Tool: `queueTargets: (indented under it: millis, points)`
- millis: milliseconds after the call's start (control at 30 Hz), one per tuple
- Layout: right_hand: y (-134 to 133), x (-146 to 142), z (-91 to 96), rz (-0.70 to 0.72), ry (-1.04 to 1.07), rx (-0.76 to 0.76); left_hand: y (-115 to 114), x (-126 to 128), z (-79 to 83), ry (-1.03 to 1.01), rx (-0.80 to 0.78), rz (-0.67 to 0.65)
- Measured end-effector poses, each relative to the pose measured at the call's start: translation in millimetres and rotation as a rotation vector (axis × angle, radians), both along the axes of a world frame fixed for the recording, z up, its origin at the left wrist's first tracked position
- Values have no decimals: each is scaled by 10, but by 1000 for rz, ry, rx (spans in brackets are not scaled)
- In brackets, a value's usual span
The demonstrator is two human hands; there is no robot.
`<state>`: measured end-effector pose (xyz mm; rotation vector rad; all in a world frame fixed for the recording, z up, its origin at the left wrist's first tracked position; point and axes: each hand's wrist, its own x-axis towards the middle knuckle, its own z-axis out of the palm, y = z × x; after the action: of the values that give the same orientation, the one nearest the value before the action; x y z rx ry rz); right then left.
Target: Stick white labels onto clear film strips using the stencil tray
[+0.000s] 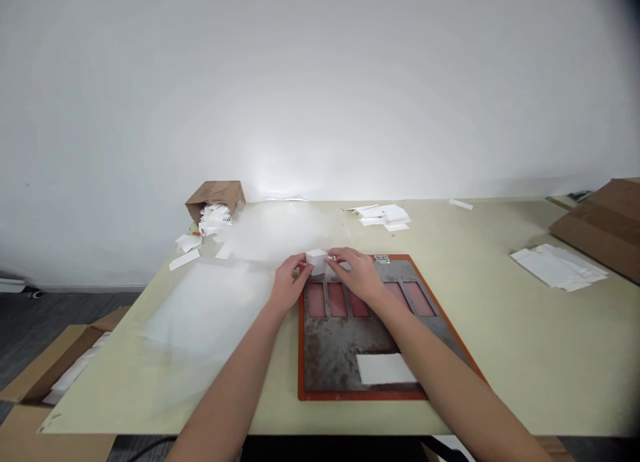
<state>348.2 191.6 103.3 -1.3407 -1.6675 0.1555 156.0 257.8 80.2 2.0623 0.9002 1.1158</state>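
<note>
A small white paper box (316, 261) is held between both hands above the far left part of a dark metal plate with an orange rim (330, 395). My left hand (291, 280) pinches the box's left side with thumb and fingers. On its right side my right hand (357, 275) is closed, thumb and fingertips at the box's edge or a flap there. Below the hands the plate has a row of rectangular slots with reddish bottoms (337, 300), partly covered by my right hand and forearm. A flat white card (384, 369) lies on the plate's near part.
Clear plastic sheets (210, 315) spread over the table's left side. At the back stand a tipped brown carton (220, 190) with white paper pieces and a white card pile (383, 215). More white sheets (557, 267) and a large carton (605, 222) lie right. An open carton (75, 342) is at lower left.
</note>
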Motion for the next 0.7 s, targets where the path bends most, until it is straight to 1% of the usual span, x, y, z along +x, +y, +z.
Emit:
queueTargets:
  millis: [267, 567, 700]
  points:
    - [-49, 12, 15, -5, -90, 9, -4, 23, 16, 5, -21, 5]
    - [-47, 26, -18, -39, -49, -3, -21, 31, 31, 0, -58, 15]
    - [-53, 15, -5, -51, -46, -9, -18, 35, 27, -3, -55, 26]
